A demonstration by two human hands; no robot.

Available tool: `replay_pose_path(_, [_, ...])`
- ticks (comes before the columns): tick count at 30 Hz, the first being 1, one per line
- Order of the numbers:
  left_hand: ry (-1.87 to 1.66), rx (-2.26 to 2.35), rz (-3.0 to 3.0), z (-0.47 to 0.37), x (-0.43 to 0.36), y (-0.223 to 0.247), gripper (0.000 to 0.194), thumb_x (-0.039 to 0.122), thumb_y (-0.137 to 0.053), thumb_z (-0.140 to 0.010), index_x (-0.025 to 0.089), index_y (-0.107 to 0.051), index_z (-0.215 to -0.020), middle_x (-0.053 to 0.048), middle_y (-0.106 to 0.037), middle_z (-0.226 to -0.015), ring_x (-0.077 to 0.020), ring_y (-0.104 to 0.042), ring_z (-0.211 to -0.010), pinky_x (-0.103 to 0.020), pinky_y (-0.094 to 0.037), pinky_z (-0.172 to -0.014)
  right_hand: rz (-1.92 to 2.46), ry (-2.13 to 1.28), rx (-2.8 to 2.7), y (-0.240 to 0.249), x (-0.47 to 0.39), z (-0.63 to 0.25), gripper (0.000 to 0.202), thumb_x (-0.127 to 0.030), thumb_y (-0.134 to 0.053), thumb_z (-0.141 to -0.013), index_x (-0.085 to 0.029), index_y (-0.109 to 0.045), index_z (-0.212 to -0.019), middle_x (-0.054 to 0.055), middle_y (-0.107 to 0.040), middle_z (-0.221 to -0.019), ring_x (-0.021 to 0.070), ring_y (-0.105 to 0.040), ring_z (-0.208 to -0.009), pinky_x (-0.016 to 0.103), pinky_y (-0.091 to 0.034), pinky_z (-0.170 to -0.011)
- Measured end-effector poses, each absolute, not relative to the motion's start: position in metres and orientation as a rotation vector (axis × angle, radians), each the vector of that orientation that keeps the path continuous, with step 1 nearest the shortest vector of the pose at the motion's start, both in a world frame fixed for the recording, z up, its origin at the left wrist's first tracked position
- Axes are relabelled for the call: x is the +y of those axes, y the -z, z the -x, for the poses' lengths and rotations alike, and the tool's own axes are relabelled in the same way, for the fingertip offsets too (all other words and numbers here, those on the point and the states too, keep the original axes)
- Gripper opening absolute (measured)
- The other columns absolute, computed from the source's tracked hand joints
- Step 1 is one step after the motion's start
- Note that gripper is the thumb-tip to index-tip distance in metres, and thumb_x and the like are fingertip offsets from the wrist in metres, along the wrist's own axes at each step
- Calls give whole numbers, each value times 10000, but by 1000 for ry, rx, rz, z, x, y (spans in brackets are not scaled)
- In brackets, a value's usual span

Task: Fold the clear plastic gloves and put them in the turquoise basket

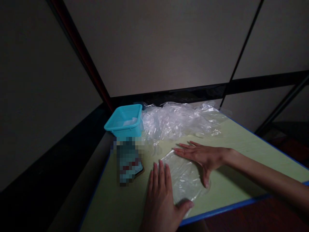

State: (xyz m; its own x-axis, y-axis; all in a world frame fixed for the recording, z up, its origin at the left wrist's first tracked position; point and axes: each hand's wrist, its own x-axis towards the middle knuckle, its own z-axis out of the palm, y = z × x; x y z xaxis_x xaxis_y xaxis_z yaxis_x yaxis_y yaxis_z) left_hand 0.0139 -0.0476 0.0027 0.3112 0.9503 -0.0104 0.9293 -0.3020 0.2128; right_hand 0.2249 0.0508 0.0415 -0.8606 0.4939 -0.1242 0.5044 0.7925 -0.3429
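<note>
Zero grip, fingers extended: my left hand (159, 201) and right hand (208, 156) lie along the clear plastic (184, 177) on the table (241, 145); I'd stroke outward, light even pressure, flattening creases.

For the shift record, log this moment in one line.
left hand: open, at left edge of clear plastic sheet | right hand: open, at its right side | beyond: crumpled plastic heap, turquoise basin

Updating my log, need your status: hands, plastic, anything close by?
Left hand, right hand open, at opposite edges of clear plastic. Plastic lies spread, wrinkled. Crumpled plastic pile beyond both hands.
</note>
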Motion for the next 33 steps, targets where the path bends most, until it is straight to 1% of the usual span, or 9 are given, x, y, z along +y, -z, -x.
replay_pose_path(3, [-115, 1714, -2400, -12, -45, -6, 1038, 621, -609, -629, 22, -230, -1388, -193, -51, -1457, -364, -44, -1335, -522, -194, -1065, -867, 558, 2912, -40, 52, -227, 1323, -432, -840, -401, -195, -40, -1427, 156, -199, -1464, 338, -122, -1336, 570, -117, -1041])
replay_pose_path(8, [-96, 1670, -2420, -9, -41, -5, 1076, 630, -641, -591, 40, -230, -1391, -189, -48, -1458, -362, -42, -1336, -524, -195, -1065, -922, 602, 2859, -37, 54, -233, 1317, -472, -825, -410, -152, -50, -1426, 182, -179, -1462, 356, -100, -1333, 598, -90, -1028])
replay_pose_path(15, [-136, 1614, -2469, -1, -42, 0, 1085, 659, -645, -569, 79, -244, -1394, -158, -76, -1469, -348, -20, -1342, -519, -189, -1072, -958, 639, 2862, -36, 51, -232, 1298, -427, -835, -431, -197, -33, -1426, 154, -167, -1469, 344, -74, -1336, 587, -53, -1033])
replay_pose_path(20, [-71, 1614, -2461, 1, -40, -3, 1092, 663, -642, -566, 87, -234, -1398, -152, -68, -1470, -351, -17, -1339, -522, -189, -1069, -888, 702, 2920, -28, 58, -244, 1281, -472, -822, -439, -239, -39, -1426, 120, -119, -1488, 325, -59, -1346, 565, -21, -1046])
replay_pose_path(22, [-77, 1610, -2465, 1, -40, -4, 1095, 679, -634, -561, 91, -240, -1397, -151, -69, -1471, -356, -21, -1337, -528, -195, -1064, -921, 803, 2951, -31, 61, -249, 1222, -531, -774, -508, -225, -30, -1428, 125, -85, -1494, 317, -63, -1349, 541, -69, -1061])
replay_pose_path(25, [-106, 1592, -2477, 1, -41, -3, 1090, 690, -629, -558, 93, -260, -1392, -151, -73, -1472, -360, -31, -1336, -520, -212, -1063, -1054, 901, 3008, -46, 57, -242, 977, -581, -582, -733, -221, 2, -1429, 113, -76, -1497, 281, -99, -1353, 506, -139, -1071])
replay_pose_path(27, [-148, 1585, -2498, 2, -42, -1, 1078, 686, -621, -572, 80, -263, -1389, -162, -91, -1470, -361, -44, -1337, -516, -229, -1059, -1020, 777, 3060, -55, 49, -226, 811, -551, -456, -837, -192, -39, -1433, 115, -119, -1490, 254, -112, -1354, 494, -101, -1084])
replay_pose_path(30, [-257, 1628, -2535, 3, -45, 5, 1066, 668, -607, -600, 41, -247, -1382, -203, -119, -1460, -363, -93, -1335, -508, -269, -1044, -869, 564, 3094, -54, 34, -197, 784, -545, -419, -856, -107, -110, -1429, 159, -143, -1472, 249, -122, -1354, 474, -75, -1095])
replay_pose_path(33, [-383, 1671, -2568, 4, -46, 13, 1069, 636, -611, -608, 24, -202, -1383, -234, -142, -1453, -363, -160, -1326, -493, -316, -1025, -814, 464, 3123, -38, 25, -180, 811, -560, -391, -860, -61, -91, -1424, 181, -133, -1467, 240, -81, -1359, 457, -46, -1102])
